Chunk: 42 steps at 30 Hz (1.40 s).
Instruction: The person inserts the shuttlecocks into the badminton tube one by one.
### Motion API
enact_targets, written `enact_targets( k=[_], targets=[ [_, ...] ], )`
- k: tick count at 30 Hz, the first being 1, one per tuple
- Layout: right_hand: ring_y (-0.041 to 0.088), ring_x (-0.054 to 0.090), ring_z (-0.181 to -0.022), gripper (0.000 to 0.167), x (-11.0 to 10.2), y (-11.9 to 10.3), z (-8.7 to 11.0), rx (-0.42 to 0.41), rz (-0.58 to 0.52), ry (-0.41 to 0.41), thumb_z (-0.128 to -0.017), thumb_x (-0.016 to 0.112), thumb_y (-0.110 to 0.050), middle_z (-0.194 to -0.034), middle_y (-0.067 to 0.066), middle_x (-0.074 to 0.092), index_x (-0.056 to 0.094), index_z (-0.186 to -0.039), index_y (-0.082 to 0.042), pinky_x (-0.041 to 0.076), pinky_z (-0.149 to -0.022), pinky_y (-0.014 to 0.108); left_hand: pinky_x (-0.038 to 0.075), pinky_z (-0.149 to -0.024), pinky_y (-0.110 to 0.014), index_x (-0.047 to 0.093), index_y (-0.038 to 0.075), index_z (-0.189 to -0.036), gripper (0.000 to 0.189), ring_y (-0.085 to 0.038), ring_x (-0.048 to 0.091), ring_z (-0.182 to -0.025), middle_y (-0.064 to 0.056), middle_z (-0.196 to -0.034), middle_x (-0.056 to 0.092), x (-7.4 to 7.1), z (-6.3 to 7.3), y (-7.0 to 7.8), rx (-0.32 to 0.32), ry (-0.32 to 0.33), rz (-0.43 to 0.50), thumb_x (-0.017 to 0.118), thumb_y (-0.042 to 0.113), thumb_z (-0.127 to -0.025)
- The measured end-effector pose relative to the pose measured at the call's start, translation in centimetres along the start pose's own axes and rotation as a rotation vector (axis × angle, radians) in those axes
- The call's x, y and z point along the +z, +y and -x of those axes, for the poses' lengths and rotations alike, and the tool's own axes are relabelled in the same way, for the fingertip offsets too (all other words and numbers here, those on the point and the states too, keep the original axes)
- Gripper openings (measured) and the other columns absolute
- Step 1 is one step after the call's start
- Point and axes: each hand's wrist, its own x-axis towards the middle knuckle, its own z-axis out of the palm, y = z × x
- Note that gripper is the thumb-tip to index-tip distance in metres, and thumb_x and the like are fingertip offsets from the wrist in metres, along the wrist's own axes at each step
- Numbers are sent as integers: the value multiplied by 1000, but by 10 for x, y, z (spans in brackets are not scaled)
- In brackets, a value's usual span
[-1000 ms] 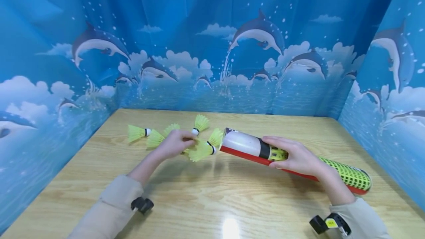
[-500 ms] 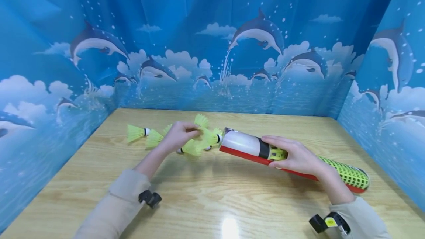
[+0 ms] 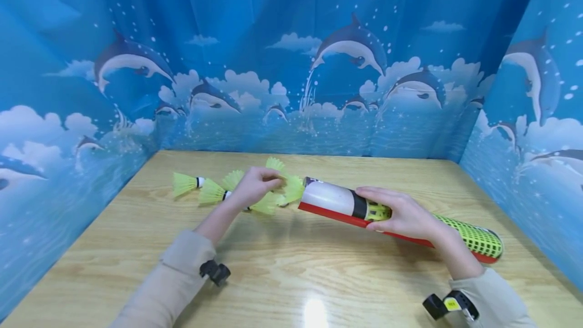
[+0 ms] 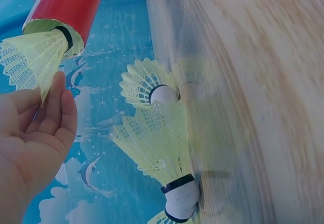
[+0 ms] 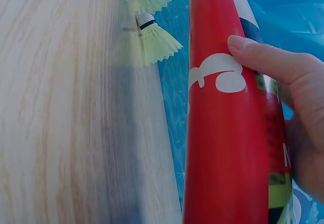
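Note:
My left hand [image 3: 255, 186] pinches the skirt edge of a yellow shuttlecock [image 4: 33, 57]. In the left wrist view its dark-banded base is inside the mouth of a shuttlecock tube [image 3: 330, 199], with the skirt still outside. The tube is red, white and black with a green grid pattern, and its open end tilts up to the left. My right hand [image 3: 405, 214] grips it around the middle, thumb on the red side in the right wrist view. More shuttlecocks lie just beyond and below the left hand, one [image 4: 157, 138] with its white base toward the wrist camera.
On the wooden table [image 3: 273, 277], loose yellow shuttlecocks lie to the left, including one at the far left [image 3: 183, 184] and another beside it [image 3: 211, 192]. A blue dolphin-print curtain [image 3: 273, 65] stands behind and along both sides.
The left hand has moved right and slightly up with the shuttlecock, turning it base-first toward the tube; the base has gone into the mouth. The right hand and tube have barely moved.

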Motion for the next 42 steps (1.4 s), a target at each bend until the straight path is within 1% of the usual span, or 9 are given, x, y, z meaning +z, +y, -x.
enact_targets(
  k=[6, 10, 13, 16, 18, 21, 27, 33, 42],
  targets=[
    [30, 50, -116, 73, 1, -1, 0, 6, -5, -3, -70, 82, -25, -134, 12, 50, 49, -135, -13, 48, -82, 45, 52, -76, -40, 67, 3, -111, 23, -16, 63, -83, -8, -97, 68, 5, 0, 1, 33, -54, 22, 57, 11, -92],
    [30, 50, -117, 73, 1, -1, 0, 3, -15, -5, -70, 82, -26, -134, 12, 50, 49, -135, -13, 48, -83, 45, 48, -57, -33, 68, 6, -111, 23, -12, 55, -64, -7, -100, 68, 7, 0, 2, 62, -77, 4, 57, 11, -92],
    [30, 50, -117, 73, 1, -1, 0, -9, -16, -2, -71, 81, -27, -134, 11, 50, 49, -135, -13, 48, -84, 45, 40, -54, -28, 70, 8, -109, 22, -12, 48, -65, -5, -100, 66, 7, 2, 3, 101, -68, -45, 58, 12, -91],
    [30, 50, -117, 73, 2, 0, 0, -15, -12, 0, -71, 81, -27, -134, 11, 50, 49, -135, -13, 48, -84, 46, 42, -58, -28, 70, 9, -109, 22, -16, 48, -74, -3, -92, 62, 7, 3, 5, 123, -59, -71, 59, 12, -91],
    [30, 50, -117, 73, 3, 0, 1, -18, -12, 3, -70, 82, -25, -133, 11, 50, 50, -135, -13, 48, -84, 46, 42, -58, -28, 69, 9, -110, 22, -17, 48, -74, -3, -89, 59, 7, 3, 5, 126, -58, -77, 58, 11, -91],
    [31, 51, -116, 73, 3, 0, 1, -21, -8, 9, -70, 82, -24, -133, 13, 51, 49, -135, -13, 48, -82, 46, 44, -58, -28, 68, 7, -112, 23, -16, 51, -73, -4, -91, 61, 7, 4, 6, 102, -49, -68, 58, 10, -91],
    [31, 50, -117, 73, 2, -2, 1, -15, -7, 10, -71, 81, -27, -133, 12, 51, 49, -135, -14, 48, -82, 46, 53, -73, -36, 67, -1, -107, 21, -17, 63, -77, -10, -93, 67, 9, 3, 7, 43, -5, 4, 61, 5, -88],
    [30, 49, -119, 73, 3, -3, 0, -6, -18, -7, -71, 81, -26, -134, 11, 50, 49, -136, -14, 47, -84, 46, 53, -74, -43, 68, 0, -100, 15, -25, 64, -75, -7, -84, 67, 12, 1, 6, -12, 3, 50, 63, 6, -87],
    [29, 48, -120, 74, 2, -6, -1, 1, -32, -7, -70, 81, -25, -135, 10, 49, 49, -136, -15, 47, -85, 46, 53, -73, -42, 69, 1, -97, 12, -23, 65, -74, -7, -83, 66, 12, 0, 7, -46, 8, 84, 64, 6, -87]
  ],
)
